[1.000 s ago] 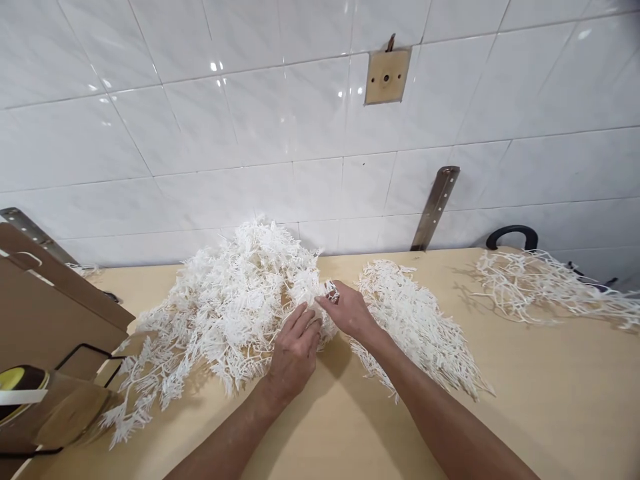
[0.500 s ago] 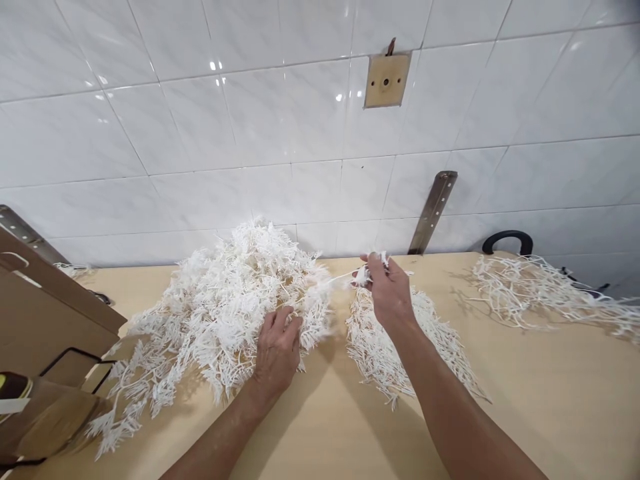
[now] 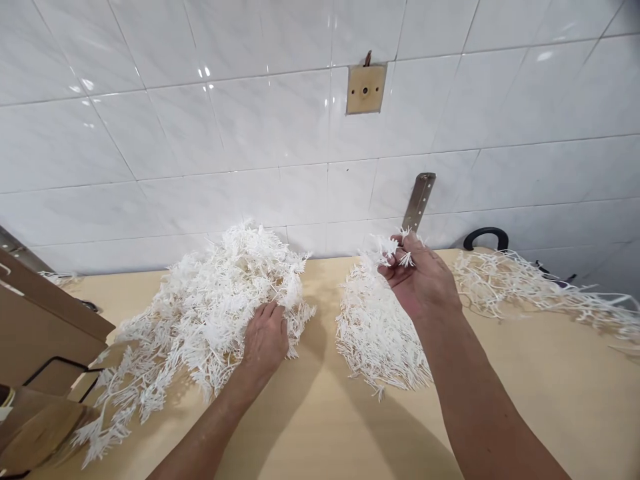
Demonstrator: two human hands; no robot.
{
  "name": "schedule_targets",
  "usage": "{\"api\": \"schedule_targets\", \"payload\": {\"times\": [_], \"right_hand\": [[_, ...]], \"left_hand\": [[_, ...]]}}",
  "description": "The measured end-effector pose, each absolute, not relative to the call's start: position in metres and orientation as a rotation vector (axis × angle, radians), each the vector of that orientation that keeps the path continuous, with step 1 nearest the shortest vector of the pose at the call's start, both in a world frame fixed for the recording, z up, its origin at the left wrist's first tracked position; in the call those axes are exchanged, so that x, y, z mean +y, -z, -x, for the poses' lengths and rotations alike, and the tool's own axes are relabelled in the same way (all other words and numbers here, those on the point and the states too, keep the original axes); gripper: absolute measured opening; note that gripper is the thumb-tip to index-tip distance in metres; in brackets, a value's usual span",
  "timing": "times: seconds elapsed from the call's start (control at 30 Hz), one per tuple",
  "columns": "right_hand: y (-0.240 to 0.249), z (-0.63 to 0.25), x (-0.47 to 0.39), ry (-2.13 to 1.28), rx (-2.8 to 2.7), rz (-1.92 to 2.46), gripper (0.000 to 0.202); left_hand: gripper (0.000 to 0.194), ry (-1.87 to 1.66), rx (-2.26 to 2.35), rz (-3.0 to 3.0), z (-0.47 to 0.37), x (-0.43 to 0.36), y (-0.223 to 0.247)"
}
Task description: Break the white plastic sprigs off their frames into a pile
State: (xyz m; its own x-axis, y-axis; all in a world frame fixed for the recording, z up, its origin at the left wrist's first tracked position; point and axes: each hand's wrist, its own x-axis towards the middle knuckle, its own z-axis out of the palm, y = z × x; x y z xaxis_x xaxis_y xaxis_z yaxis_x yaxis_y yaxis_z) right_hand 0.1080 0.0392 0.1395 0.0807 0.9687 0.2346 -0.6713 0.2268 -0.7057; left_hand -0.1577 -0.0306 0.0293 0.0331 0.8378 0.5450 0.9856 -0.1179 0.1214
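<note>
A large heap of white, feathery artificial sprigs lies left of centre on the table. My left hand rests at its right edge with fingers curled into the sprigs; the fingertips are hidden among them. In the right half, my right hand is raised with its fingers pinched around a few white sprigs. Under and beside that hand lies a flatter, neater bunch of white sprigs, its stems pointing toward me. My forearm covers part of this bunch's right side.
Bare white branching stems spread along the right back of the table. Behind them stands a black curved handle. A metal bracket is on the tiled wall. At left are a cardboard box and a clear container.
My right hand has moved right, away from the heap, carrying the sprigs over the neater bunch. My left hand stays at the heap's edge. The camera view has shifted slightly right.
</note>
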Motion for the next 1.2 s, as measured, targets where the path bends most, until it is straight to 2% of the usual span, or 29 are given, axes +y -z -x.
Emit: {"api": "schedule_targets", "payload": {"times": [0.17,0.37,0.43,0.5,0.6,0.7,0.83,0.97,1.07,1.2], "right_hand": [[-0.137,-0.106,0.039,-1.383,-0.766,0.471,0.026],[-0.139,-0.104,0.034,-1.400,-0.820,0.519,0.027],[-0.142,-0.106,0.031,-1.384,-0.815,0.532,0.026],[-0.147,-0.111,0.027,-1.346,-0.798,0.515,0.023],[-0.157,-0.124,0.019,-1.280,-0.787,0.430,0.017],[-0.169,-0.137,0.009,-1.252,-0.765,0.379,0.016],[-0.179,-0.146,-0.001,-1.267,-0.766,0.369,0.019],[-0.179,-0.143,-0.004,-1.242,-0.827,0.399,0.017],[-0.176,-0.141,-0.002,-1.212,-0.847,0.429,0.017],[-0.178,-0.144,-0.002,-1.170,-0.910,0.456,0.019]], "left_hand": [[0.031,1.000,-1.759,2.074,0.160,-0.028,-0.053],[0.026,1.397,-1.499,2.082,0.126,-0.051,-0.086],[0.029,1.324,-1.405,2.248,0.111,-0.060,-0.081],[0.030,1.097,-1.357,2.378,0.103,-0.063,-0.066],[0.030,0.686,-1.464,2.394,0.109,-0.053,-0.035],[0.031,0.495,-1.626,2.309,0.128,-0.033,-0.012],[0.030,0.432,-1.838,2.120,0.141,-0.009,-0.014],[0.009,0.343,-1.919,2.155,0.132,0.000,-0.038],[0.015,0.357,-1.905,2.167,0.122,0.000,-0.053],[0.019,0.573,-1.804,2.143,0.111,-0.004,-0.061]]}}
